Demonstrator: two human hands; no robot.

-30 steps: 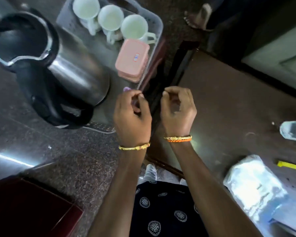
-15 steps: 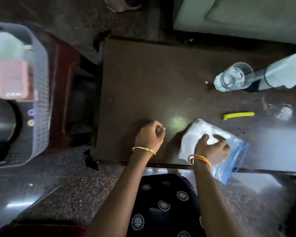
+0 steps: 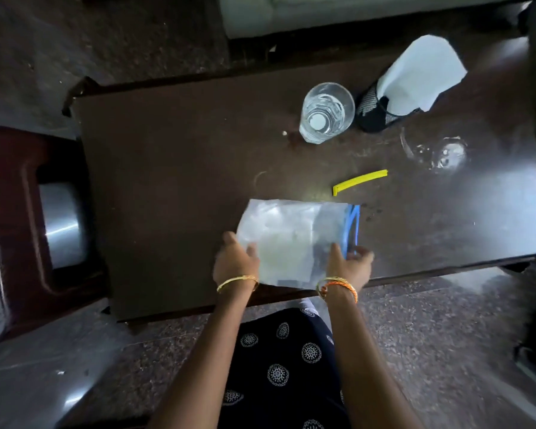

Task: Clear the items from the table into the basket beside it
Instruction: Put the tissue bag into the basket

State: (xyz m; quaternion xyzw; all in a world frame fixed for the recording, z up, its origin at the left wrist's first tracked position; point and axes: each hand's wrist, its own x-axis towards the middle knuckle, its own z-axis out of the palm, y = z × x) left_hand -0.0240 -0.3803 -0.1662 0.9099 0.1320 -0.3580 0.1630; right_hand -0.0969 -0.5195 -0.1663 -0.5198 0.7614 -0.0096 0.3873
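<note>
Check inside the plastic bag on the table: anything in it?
The plastic bag, held at its near edge by the left hand and right hand, shows a pale patch through its cloudy film. What that is can't be told. A blue strip runs along its right edge.

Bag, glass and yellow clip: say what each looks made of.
Bag: thin clear plastic film, glossy, crinkled, blue zip edge.
Glass: clear glass or hard plastic; the table shows through it.
Yellow clip: probably rigid plastic, smooth and opaque.

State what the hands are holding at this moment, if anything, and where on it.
Both hands grip the clear plastic zip bag with blue seal: left hand at its near-left edge, right hand at its near-right corner by the seal.
</note>
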